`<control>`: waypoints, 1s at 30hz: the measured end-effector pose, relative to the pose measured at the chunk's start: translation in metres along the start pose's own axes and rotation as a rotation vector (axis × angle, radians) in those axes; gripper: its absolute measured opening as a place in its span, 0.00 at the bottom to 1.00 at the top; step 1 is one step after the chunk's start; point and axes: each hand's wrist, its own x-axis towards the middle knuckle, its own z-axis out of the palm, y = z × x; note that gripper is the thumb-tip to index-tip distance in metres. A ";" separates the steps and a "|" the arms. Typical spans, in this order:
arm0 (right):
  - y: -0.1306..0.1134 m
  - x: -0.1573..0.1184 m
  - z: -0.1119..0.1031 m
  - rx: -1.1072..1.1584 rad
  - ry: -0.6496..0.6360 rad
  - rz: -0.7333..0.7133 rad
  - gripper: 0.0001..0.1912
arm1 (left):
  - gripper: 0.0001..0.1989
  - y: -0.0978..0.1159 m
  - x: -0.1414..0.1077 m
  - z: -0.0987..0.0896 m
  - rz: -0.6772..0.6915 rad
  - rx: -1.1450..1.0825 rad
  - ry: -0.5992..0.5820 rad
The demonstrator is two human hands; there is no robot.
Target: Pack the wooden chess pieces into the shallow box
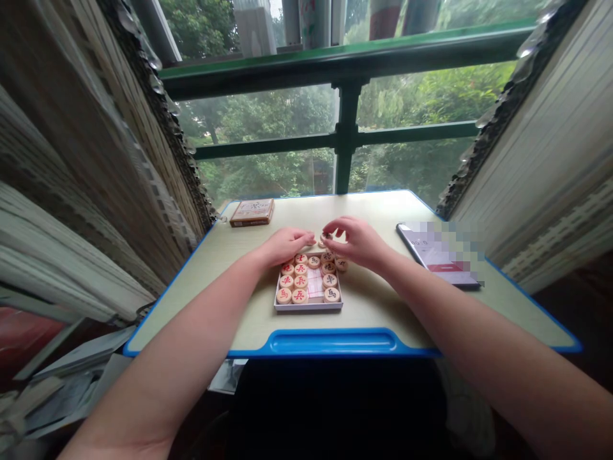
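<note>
In the middle of the table lies a shallow white box [309, 307] with several round wooden Chinese chess pieces [300, 282] in it, red characters on the left and black on the right. Part of a folded paper with red lines [315, 284] shows between them. My right hand [357, 239] is over the box's far right corner, thumb and fingers curled round a chess piece [325, 237]. One black-marked piece [341, 264] sits by the right rim beneath that hand. My left hand [290, 245] is at the far left corner, fingers together; whatever they hold is hidden.
A small brown-edged box [252, 212] lies at the table's far left. On the right rests a tablet-like device [438, 252], partly blurred out. The table [230, 281] has a blue rim and a blue front tray [332, 342]. Curtains and a green-framed window surround it.
</note>
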 end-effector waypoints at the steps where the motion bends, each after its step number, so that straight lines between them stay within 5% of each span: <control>1: -0.004 -0.001 0.001 0.008 -0.074 -0.005 0.08 | 0.23 -0.002 0.001 -0.001 0.007 0.023 -0.017; 7: -0.022 -0.004 0.009 -0.022 -0.298 -0.041 0.08 | 0.23 -0.002 0.003 -0.002 0.076 0.143 -0.084; 30: -0.026 -0.001 0.016 -0.087 -0.243 0.040 0.07 | 0.18 0.000 0.001 -0.001 -0.018 0.158 -0.042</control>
